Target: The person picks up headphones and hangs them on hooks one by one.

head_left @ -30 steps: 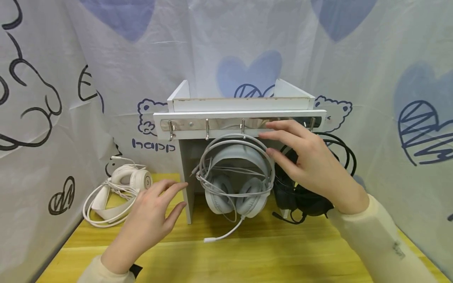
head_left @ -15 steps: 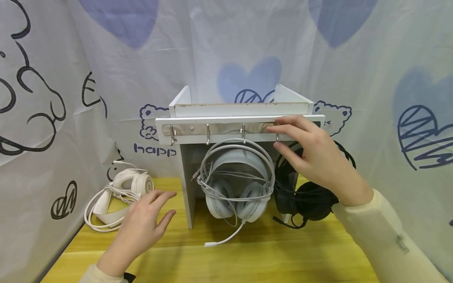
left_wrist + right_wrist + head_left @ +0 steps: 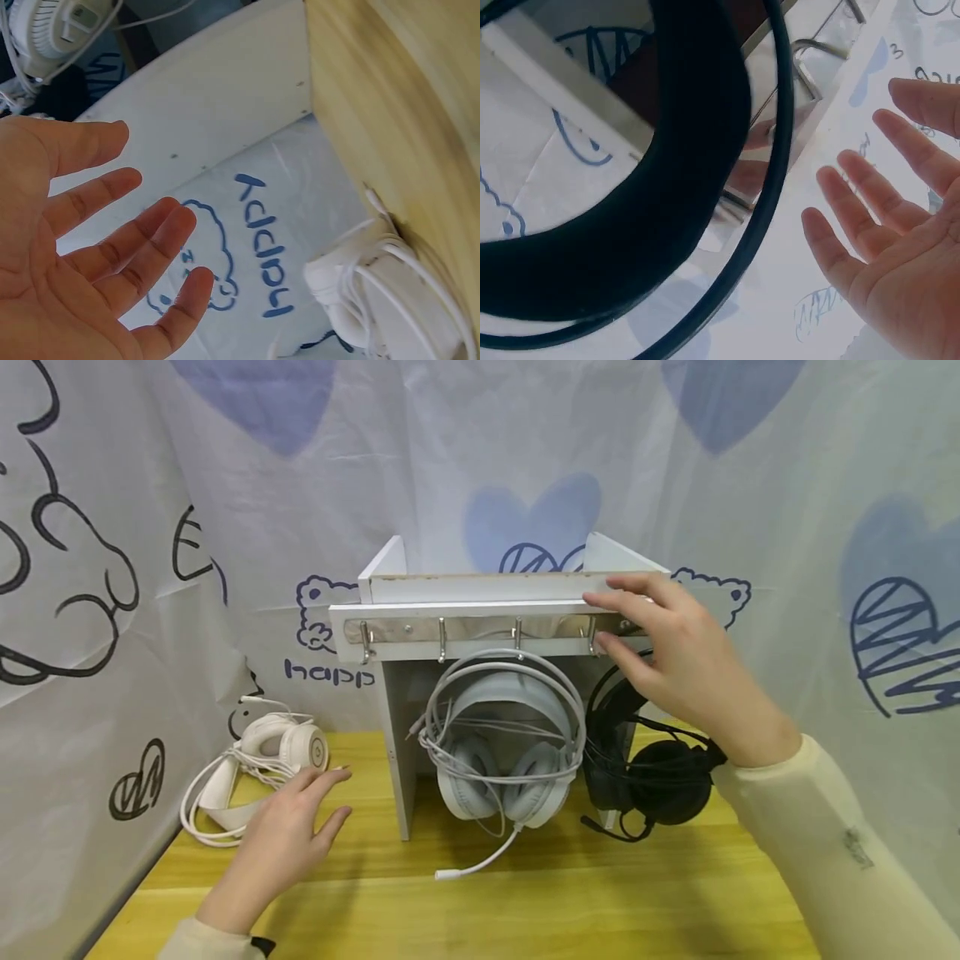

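A light grey headset (image 3: pixel 549 793) hangs by its headband and looped cable at a hook of the white rack (image 3: pixel 487 589). To its right hangs a black headset (image 3: pixel 670 793), its top partly behind my right hand (image 3: pixel 686 660). That hand is in front of the rack's right end, fingers spread, holding nothing. In the right wrist view the black headband (image 3: pixel 697 135) and cable are beside the open palm (image 3: pixel 907 262). My left hand (image 3: pixel 281 839) is low, fingers relaxed, near a white headset (image 3: pixel 300 747) on the table.
Several metal hooks (image 3: pixel 442 639) line the rack's front strip. Its side panel (image 3: pixel 397 752) stands on the yellow wood table (image 3: pixel 525 914). A patterned cloth (image 3: pixel 487 443) encloses the back and sides. The grey headset's microphone (image 3: pixel 450 874) juts forward.
My right hand has moved up and right, away from the grey headset. My left hand has drawn back left and down. The headsets keep their places.
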{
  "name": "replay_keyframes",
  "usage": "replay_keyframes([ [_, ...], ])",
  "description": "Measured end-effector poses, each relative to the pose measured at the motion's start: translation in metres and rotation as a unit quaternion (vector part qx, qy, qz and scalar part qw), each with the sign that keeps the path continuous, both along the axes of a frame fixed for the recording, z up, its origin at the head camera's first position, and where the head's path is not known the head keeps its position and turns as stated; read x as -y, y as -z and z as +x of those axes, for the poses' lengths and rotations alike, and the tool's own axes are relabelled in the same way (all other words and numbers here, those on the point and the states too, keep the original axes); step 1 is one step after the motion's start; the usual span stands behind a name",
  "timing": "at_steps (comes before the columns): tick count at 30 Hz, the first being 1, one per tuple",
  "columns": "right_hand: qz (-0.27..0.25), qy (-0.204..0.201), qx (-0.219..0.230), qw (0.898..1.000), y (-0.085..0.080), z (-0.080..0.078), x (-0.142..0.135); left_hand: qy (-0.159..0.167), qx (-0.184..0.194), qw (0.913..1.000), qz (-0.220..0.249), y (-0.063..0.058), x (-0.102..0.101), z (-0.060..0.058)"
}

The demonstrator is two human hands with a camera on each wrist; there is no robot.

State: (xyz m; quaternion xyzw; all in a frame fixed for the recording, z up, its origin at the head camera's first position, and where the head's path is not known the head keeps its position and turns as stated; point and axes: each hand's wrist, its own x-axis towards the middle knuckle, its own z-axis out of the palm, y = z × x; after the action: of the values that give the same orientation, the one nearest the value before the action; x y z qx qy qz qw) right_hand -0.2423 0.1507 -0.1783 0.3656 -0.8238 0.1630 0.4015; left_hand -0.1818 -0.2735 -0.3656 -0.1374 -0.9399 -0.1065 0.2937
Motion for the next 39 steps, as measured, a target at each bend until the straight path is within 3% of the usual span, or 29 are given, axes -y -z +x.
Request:
replay_keyframes([
  [16,0.014,0.075,-0.019,0.997,-0.010,-0.017,-0.001,-0.040,0.058,0.9973,0.019,0.013,0.026,-0.011],
  [25,0.014,0.109,-0.023,0.994,-0.009,-0.022,0.000,-0.044,0.064,0.9964,0.031,0.018,0.035,-0.013],
  [30,0.013,0.110,-0.012,0.994,-0.008,-0.024,0.001,-0.043,0.059,0.9967,0.034,0.019,0.040,-0.014],
  [39,0.026,0.075,-0.011,0.997,-0.009,-0.028,0.001,-0.039,0.052,0.9971,0.040,0.019,0.045,-0.014],
])
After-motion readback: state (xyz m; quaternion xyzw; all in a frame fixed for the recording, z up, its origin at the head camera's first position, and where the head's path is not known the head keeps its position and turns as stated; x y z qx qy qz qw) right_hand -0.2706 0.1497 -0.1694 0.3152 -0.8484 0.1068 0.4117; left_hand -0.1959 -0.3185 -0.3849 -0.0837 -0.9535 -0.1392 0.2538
